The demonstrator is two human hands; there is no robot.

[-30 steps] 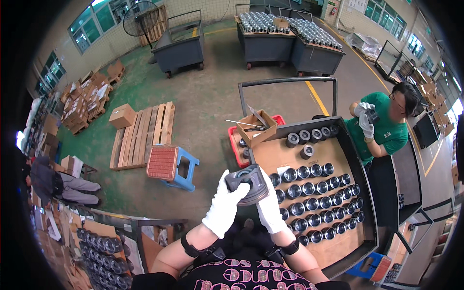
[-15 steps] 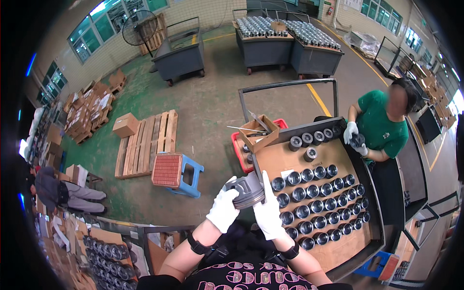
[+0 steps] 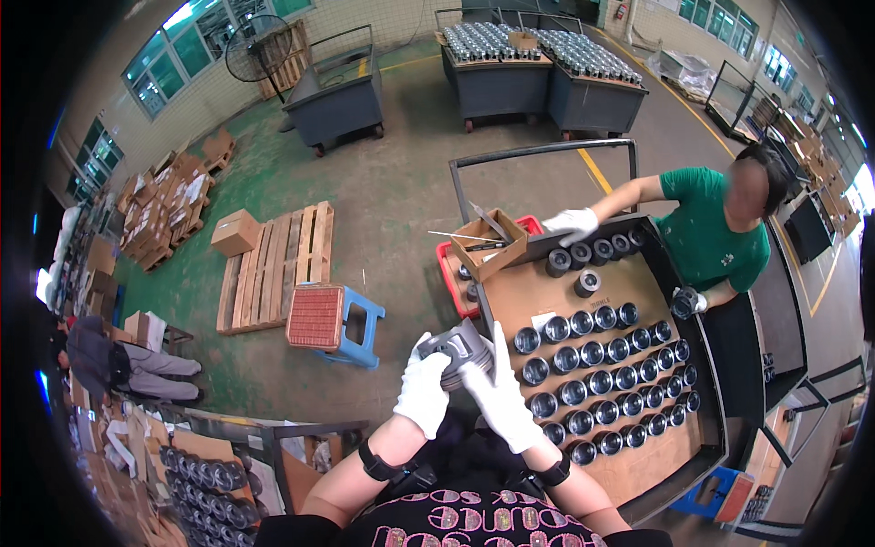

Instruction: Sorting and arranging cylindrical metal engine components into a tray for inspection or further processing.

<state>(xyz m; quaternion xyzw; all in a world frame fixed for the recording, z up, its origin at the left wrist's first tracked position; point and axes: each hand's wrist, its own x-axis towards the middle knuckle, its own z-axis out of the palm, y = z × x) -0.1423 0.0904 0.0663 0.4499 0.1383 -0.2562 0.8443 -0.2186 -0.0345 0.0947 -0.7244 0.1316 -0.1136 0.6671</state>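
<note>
A grey metal piston [image 3: 458, 346] is held up in front of my body, tilted, with grooves round its side. My gloved left hand [image 3: 424, 390] grips it from the left, its thumb against the piston. My gloved right hand [image 3: 501, 403] presses on its right side, one finger raised along the edge and others lying across the grooved side. Rows of similar pistons [image 3: 598, 383] stand on the cardboard-lined cart [image 3: 645, 479] to the right. One piston [image 3: 588, 283] stands apart from those rows.
Across the cart, a co-worker in green [image 3: 725, 223] holds a piston and reaches toward a cardboard box [image 3: 492, 257] with tools, above a red crate [image 3: 448, 273]. A blue stool [image 3: 363, 324] and wooden pallet [image 3: 278, 264] are left. Loaded carts [image 3: 501, 96] stand behind.
My right fingers have shifted across the piston's side, and the piston has tilted. The co-worker's one arm has stretched out toward the box; the other hand has lowered with a piston.
</note>
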